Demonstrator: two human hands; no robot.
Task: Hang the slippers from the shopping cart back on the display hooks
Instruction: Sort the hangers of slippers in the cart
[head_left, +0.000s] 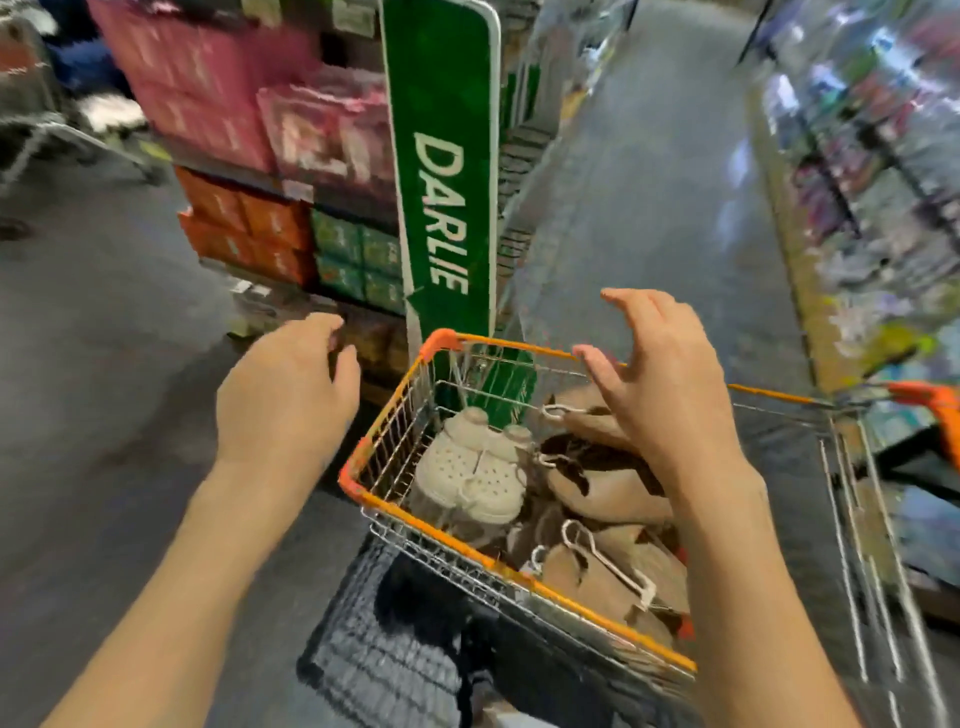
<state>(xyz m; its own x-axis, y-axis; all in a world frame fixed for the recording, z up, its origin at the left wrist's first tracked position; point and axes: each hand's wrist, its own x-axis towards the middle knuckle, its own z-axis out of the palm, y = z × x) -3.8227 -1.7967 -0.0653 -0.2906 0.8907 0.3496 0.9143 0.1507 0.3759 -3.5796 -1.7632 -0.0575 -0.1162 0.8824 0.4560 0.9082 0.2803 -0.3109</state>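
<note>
Mostly tan slippers, apparently on white hangers, fill cart

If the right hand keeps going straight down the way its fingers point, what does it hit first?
Probably the tan slippers with white hangers in the cart; the open right hand hovers just above them. Depth is hard to judge from one view.

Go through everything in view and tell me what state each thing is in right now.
Left hand: open, empty, held beside the cart.
Right hand: open, fingers spread, empty, above the slippers.
Cart: loaded, neither hand on it.
Cream clogs: in the cart, lying together as a pair.
Tan slippers: piled in the cart, white hangers attached.
Green sign: upright, ahead of the cart.
</note>
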